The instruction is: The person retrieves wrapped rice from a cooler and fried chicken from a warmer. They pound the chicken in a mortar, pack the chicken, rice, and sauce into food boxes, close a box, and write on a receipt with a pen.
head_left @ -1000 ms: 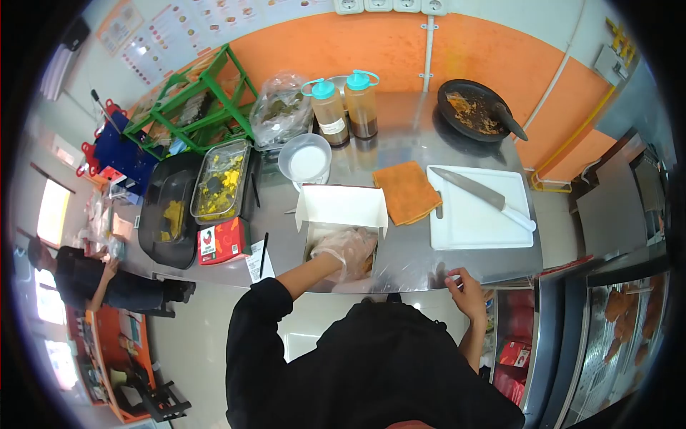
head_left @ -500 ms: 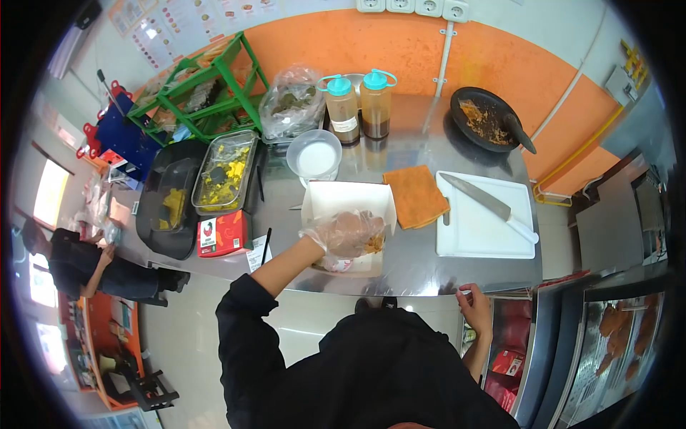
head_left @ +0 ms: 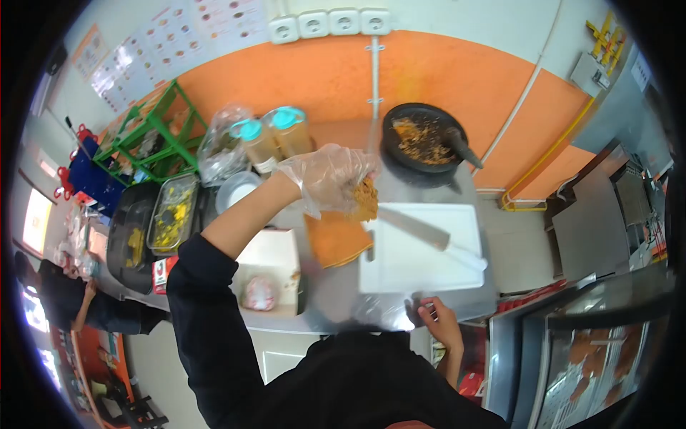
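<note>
My left hand (head_left: 325,179), in a clear plastic glove, is closed around a piece of crumbed fried chicken (head_left: 366,200). It is raised above the table, over the area between the orange cloth (head_left: 332,239) and the black stone mortar (head_left: 411,154), which has orange-brown paste and crumbs inside. A white cutting board (head_left: 421,268) carries a knife (head_left: 418,227) with a white handle. Bare, with fingers loosely bent and apart, my right hand (head_left: 443,323) is near the table's front edge. Below my left forearm, the open carton box (head_left: 286,275) holds a wrapped round bundle (head_left: 259,293).
Sauce bottles (head_left: 289,136) with turquoise caps, a clear tub (head_left: 232,193), a plastic bag and a green rack (head_left: 153,139) stand at the back left. Trays of yellow food (head_left: 171,214) are farther left, near a red box (head_left: 161,275). Another person (head_left: 64,293) stands at far left.
My left hand has lifted the fried chicken out of the carton box and moved forward and right, toward the mortar. The bundle in the box now shows. The camera view has shifted right.
</note>
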{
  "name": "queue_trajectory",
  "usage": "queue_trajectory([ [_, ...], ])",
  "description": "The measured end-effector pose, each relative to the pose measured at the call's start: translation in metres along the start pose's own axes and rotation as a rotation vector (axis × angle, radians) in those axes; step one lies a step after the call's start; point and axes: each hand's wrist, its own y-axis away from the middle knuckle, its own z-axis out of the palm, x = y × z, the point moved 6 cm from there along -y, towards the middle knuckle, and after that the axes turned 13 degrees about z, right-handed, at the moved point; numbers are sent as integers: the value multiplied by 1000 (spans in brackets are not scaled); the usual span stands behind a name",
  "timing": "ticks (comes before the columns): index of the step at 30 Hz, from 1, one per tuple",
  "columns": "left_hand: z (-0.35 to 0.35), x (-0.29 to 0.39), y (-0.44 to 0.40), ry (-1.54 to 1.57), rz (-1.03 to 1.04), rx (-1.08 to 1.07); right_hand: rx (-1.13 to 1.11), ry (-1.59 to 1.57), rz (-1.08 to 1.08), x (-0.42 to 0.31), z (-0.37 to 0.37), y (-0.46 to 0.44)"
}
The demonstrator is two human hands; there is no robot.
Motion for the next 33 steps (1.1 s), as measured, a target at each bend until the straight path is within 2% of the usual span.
queue_trajectory([
  [6, 16, -94, -141, -61, -98, 115, -90, -8, 15, 19, -88, -49],
  [8, 28, -124, -172, 112, -337, 260, -118, -34, 61, 29, -108, -63],
  [9, 53, -145, -187, 105, -335, 261, -116, -37, 55, 36, -114, -71],
  [11, 119, -215, -200, 764, -417, 842, -102, -58, 88, 53, -123, -81],
  [12, 152, -241, -211, 761, -416, 845, -76, -60, 85, 59, -127, -83],
  [14, 212, -288, -212, 960, -800, 1002, -67, -55, 102, 73, -132, -84],
  [15, 203, -273, -216, 959, -811, 1017, -63, -45, 121, 78, -136, -86],
  [17, 166, -225, -211, 97, -870, 554, -73, -58, 151, 80, -139, -84],
  [19, 140, -179, -203, 71, -935, 471, -73, -36, 147, 89, -133, -89],
  [22, 118, -89, -146, 72, -695, 838, -177, 96, 38, 69, -119, -92],
  [24, 113, -30, -90, 82, -644, 915, -160, 124, 4, 54, -107, -94],
  [26, 115, 26, -25, 89, -690, 1040, -218, 138, -31, 27, -88, -89],
  [28, 121, 70, 48, 141, -951, 1085, -237, 163, -78, 1, -67, -82],
  [30, 134, 95, 128, 230, -984, 1346, -274, 185, -106, -20, -42, -69],
  [31, 147, 101, 178, 17, -1297, 1200, -297, 192, -123, -29, -30, -61],
  [32, 154, 100, 220, -215, -1347, 1203, -304, 209, -137, -37, -19, -53],
  [33, 170, 89, 245, -208, -1347, 1214, -298, 219, -140, -44, -10, -46],
])
